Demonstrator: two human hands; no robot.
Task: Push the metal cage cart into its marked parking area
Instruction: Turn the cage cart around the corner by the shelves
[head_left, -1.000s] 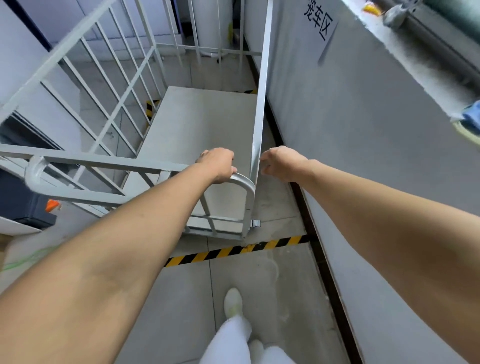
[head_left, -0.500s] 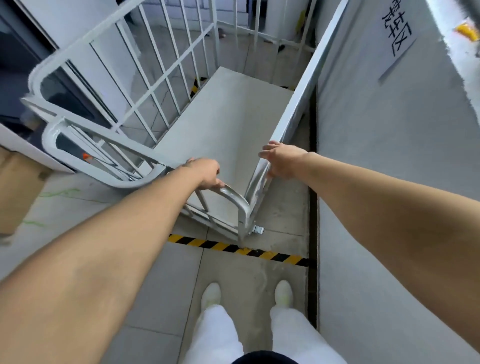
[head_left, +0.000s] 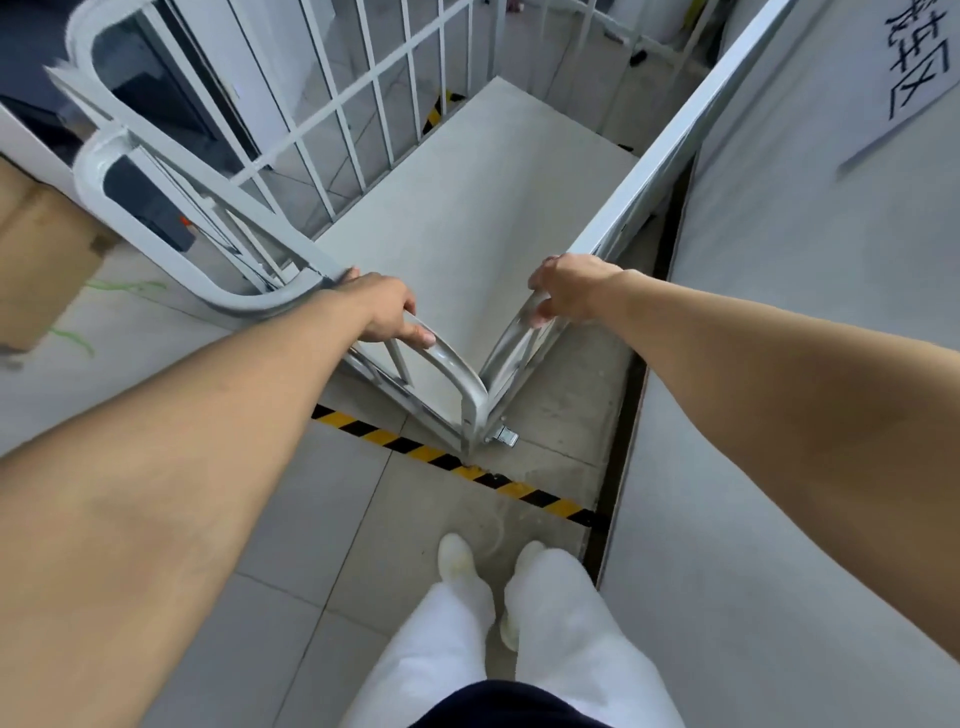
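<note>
Cage cart (head_left: 467, 208) | right hand (head_left: 566, 291) fingers now clamped on it | left hand (head_left: 387, 312) still clamped

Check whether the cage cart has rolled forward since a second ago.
No, no clear travel: the cage cart's near corner stands just beyond the yellow-black floor stripe, as it did earlier.

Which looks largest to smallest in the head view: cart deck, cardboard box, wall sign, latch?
1. Cart deck, clearly the largest.
2. Box and sign: they look about alike, and both are cropped by the frame edge, so they are left unranked.
3. Latch, by far the smallest.
</note>
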